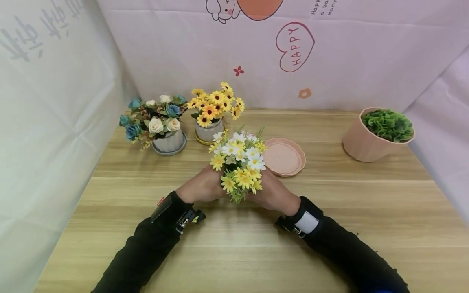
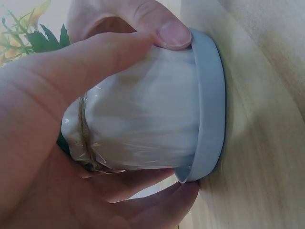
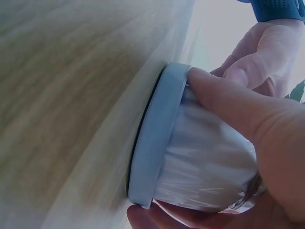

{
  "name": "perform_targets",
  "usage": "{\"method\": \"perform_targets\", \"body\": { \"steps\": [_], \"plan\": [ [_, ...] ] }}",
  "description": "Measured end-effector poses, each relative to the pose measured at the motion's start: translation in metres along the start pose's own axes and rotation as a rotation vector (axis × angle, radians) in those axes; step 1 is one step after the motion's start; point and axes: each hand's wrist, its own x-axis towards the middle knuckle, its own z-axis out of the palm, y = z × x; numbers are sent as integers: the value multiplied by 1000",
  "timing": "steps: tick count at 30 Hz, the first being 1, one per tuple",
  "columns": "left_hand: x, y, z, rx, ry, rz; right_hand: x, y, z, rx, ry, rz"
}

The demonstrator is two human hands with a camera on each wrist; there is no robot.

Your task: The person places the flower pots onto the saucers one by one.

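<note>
Daisy pot [image 2: 138, 109]: in its blue-grey saucer [image 2: 212, 105], seemingly on the desk [image 1: 234, 256]
My left hand [image 1: 206, 185], right hand [image 1: 274, 193]: both gripping it
Done, I'd judge: rose pot [image 1: 169, 142], sunflower pot [image 1: 209, 131] saucered
Perhaps left: pink pot [image 1: 360, 140], apart from pink saucer [image 1: 283, 156]

Four pots [image 1: 169, 143]: one of roses [image 1: 156, 125], one of sunflowers [image 1: 210, 111] and one of daisies [image 1: 239, 156] left of the loose pink saucer [image 1: 283, 158], one of greenery [image 1: 387, 126] right of it. Four saucers [image 2: 210, 105] in all. One left hand [image 1: 206, 185], one right hand [image 1: 275, 192].
</note>
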Motion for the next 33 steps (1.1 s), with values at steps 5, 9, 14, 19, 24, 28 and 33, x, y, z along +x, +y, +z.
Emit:
{"method": "perform_targets", "body": {
  "steps": [5,9,14,19,24,28,33],
  "plan": [
    [1,-1,1,-4,-5,-15,1,1,1,26,-6,-13],
    [0,-1,1,-10,-5,-13,2,1,1,38,-5,-16],
    [-1,-2,1,-10,0,14,3,0,1,30,-2,-19],
    [-2,-2,0,-30,8,29,5,-2,1,12,3,-27],
    [-1,-3,-1,-26,8,30,5,-1,1,21,9,-27],
    [0,-3,-2,-27,7,19,7,-1,1,21,17,-38],
    [-1,-3,-3,-25,2,3,9,-1,2,-1,32,-44]
  ]
}}
